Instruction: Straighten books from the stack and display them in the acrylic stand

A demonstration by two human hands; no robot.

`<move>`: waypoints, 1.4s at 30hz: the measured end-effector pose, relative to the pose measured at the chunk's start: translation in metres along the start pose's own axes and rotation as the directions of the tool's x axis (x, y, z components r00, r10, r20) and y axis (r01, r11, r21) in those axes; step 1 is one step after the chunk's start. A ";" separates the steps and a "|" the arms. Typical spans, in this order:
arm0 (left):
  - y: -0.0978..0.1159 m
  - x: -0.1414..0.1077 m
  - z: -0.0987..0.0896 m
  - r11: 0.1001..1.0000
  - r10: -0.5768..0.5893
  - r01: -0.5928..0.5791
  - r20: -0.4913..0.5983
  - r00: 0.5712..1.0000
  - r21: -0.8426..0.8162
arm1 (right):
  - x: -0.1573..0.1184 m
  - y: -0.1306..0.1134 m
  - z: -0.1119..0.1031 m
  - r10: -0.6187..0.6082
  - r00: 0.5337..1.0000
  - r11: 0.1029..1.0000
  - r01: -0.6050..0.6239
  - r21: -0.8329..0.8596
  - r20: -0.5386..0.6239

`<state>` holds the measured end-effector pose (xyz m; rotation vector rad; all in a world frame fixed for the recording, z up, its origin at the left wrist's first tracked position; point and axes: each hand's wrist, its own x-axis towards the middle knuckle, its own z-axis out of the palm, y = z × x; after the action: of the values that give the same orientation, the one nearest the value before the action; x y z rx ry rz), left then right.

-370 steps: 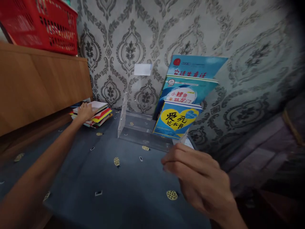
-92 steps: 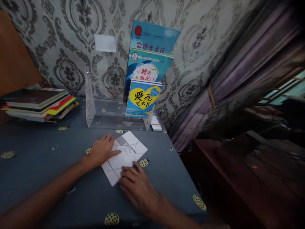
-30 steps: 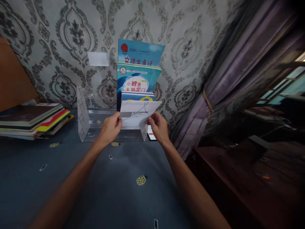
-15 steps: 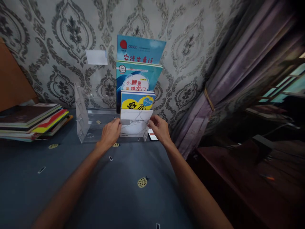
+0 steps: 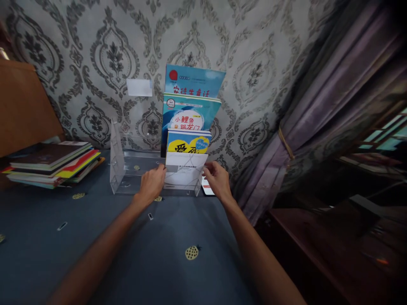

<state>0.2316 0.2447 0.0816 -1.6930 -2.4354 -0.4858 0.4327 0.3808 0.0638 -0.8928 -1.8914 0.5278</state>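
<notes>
A white book point(image 5: 186, 173) stands upright in the front tier of a clear acrylic book rack point(image 5: 116, 163). My left hand point(image 5: 152, 182) is closed on its left edge, and my right hand point(image 5: 218, 178) pinches its right edge. Behind it, stepped upward, rise a blue and yellow book point(image 5: 173, 143), a teal book point(image 5: 190, 111) and, tallest at the back, a blue book point(image 5: 193, 80). The lower parts of these books are covered by the ones in front. The rack's left half shows the tablecloth through its clear tiers.
A stack of books point(image 5: 54, 163) lies at the left beside a brown board point(image 5: 19, 106). A phone point(image 5: 207, 186) rests behind my right hand. The dark cloth point(image 5: 127, 262) has pineapple prints. A purple curtain point(image 5: 270, 169) hangs at the right, near a dark red surface point(image 5: 305, 228).
The view has shifted, so the whole scene sits slightly lower and further right. Both hands keep their places at the white book's edges, and the books stay in the rack.
</notes>
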 end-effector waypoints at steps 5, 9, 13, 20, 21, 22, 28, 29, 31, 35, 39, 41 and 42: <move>-0.003 0.002 0.002 1.000 -0.017 0.017 -0.032 0.999 0.000 | -0.002 -0.003 0.002 -0.025 0.999 1.000 0.025 0.014 -0.028; -0.004 0.003 0.003 0.999 -0.039 0.041 -0.053 0.998 0.033 | -0.004 -0.006 0.004 -0.013 0.997 1.000 0.014 0.006 -0.080; -0.004 0.002 0.001 0.998 -0.038 0.040 -0.048 0.998 0.049 | -0.006 -0.011 0.004 -0.007 0.993 0.999 0.011 0.041 -0.119; -0.004 0.003 -0.001 0.998 -0.045 0.047 -0.048 0.998 0.046 | -0.009 -0.022 0.004 -0.068 0.995 0.987 0.077 0.139 -0.072; -0.004 0.003 -0.002 0.998 -0.043 0.046 -0.050 0.998 0.046 | -0.009 -0.022 0.005 -0.076 0.995 0.988 0.084 0.133 -0.068; -0.003 0.002 -0.003 0.998 -0.042 0.045 -0.052 0.998 0.046 | -0.010 -0.022 0.005 -0.083 0.994 0.988 0.091 0.123 -0.064; -0.004 0.002 -0.004 0.992 -0.023 0.007 -0.129 0.991 -0.127 | -0.010 -0.019 0.007 -0.113 0.992 0.990 0.117 0.074 -0.049; -0.005 0.002 -0.003 0.983 -0.017 -0.013 -0.156 0.988 -0.186 | -0.010 -0.018 0.007 -0.119 0.992 0.990 0.123 0.069 -0.051; -0.007 0.003 0.000 0.956 -0.001 -0.062 -0.214 0.977 -0.287 | -0.010 -0.017 0.007 -0.140 0.988 0.988 0.143 0.050 -0.057; -0.008 0.003 0.007 0.925 0.045 -0.182 -0.381 0.924 -0.333 | -0.009 -0.017 0.005 -0.169 0.981 0.986 0.168 -0.015 -0.097; -0.006 0.001 0.010 0.931 0.106 -0.253 -0.468 0.877 -0.263 | -0.009 -0.018 0.005 -0.158 0.984 0.987 0.159 0.004 -0.083; -0.005 0.001 0.011 0.937 0.128 -0.256 -0.451 0.883 -0.236 | -0.009 -0.018 0.005 -0.152 0.986 0.988 0.155 0.025 -0.072; -0.005 0.001 0.011 0.941 0.134 -0.252 -0.439 0.888 -0.225 | -0.009 -0.018 0.005 -0.149 0.986 0.988 0.151 0.032 -0.070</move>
<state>0.2277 0.2476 0.0706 -1.6894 -1.9372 -1.0783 0.4241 0.3628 0.0680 -0.7282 -1.8643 0.4350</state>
